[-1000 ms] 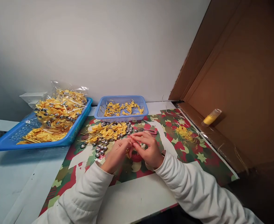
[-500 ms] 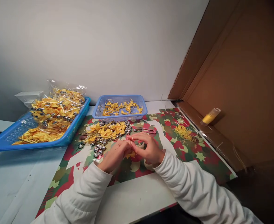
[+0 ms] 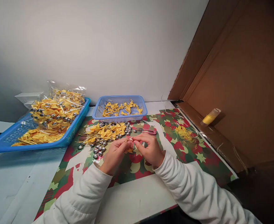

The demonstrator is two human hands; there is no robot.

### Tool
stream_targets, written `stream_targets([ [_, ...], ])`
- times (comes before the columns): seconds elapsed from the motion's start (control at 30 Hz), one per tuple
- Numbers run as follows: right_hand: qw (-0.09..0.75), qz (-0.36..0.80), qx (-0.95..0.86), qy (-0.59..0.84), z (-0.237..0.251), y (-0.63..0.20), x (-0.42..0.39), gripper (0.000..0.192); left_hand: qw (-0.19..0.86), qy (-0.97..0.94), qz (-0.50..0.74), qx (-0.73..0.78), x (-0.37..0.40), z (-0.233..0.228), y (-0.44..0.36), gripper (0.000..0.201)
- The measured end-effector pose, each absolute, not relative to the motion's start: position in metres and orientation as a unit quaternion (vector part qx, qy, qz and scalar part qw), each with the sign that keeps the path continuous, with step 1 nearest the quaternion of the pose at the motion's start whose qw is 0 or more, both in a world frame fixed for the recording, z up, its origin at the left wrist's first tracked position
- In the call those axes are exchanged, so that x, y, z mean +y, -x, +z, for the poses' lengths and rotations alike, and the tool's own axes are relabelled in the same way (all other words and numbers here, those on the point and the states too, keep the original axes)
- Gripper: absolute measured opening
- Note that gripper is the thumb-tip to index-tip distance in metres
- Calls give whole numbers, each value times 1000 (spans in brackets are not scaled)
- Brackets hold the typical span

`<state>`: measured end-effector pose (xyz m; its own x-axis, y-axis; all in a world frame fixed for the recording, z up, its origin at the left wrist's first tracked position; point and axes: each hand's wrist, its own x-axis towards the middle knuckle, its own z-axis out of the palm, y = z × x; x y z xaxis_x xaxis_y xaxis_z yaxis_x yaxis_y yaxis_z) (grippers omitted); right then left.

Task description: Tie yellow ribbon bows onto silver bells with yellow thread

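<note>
My left hand (image 3: 115,154) and my right hand (image 3: 148,148) meet over a camouflage-patterned mat (image 3: 190,155), fingertips pinched together on a small yellow ribbon bow (image 3: 130,150) with a thin thread sticking up. Just beyond the hands lies a loose pile of yellow bows (image 3: 105,131) mixed with silver bells (image 3: 99,149). Red-handled scissors (image 3: 146,131) lie on the mat right behind my right hand.
A small blue basket (image 3: 119,118) with several bows stands at the back. A large blue tray (image 3: 13,137) with bagged bows and bells sits left. Yellow thread scraps (image 3: 184,133) lie right, near a thread spool (image 3: 210,116) against a cardboard wall (image 3: 241,77).
Both hands have stayed together on the bow, fingers shifting slightly; the thread ends that stuck up between the fingers are now shorter and lower.
</note>
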<state>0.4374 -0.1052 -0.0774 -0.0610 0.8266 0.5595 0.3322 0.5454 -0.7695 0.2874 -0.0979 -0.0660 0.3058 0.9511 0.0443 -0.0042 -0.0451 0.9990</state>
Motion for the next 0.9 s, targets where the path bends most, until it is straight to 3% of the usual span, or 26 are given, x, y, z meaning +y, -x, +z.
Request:
stream_targets([
  [0.23, 552, 197, -703, 404, -81, -437, -106, 17, 532, -595, 443, 408, -97, -68, -288, 41],
  [0.5, 528, 35, -726, 439, -82, -437, -109, 16, 575, -608, 388, 385, -96, -72, -284, 37],
  [0.9, 549, 181, -714, 395, -77, -443, -101, 16, 641, -614, 312, 337, -92, -62, -277, 32],
])
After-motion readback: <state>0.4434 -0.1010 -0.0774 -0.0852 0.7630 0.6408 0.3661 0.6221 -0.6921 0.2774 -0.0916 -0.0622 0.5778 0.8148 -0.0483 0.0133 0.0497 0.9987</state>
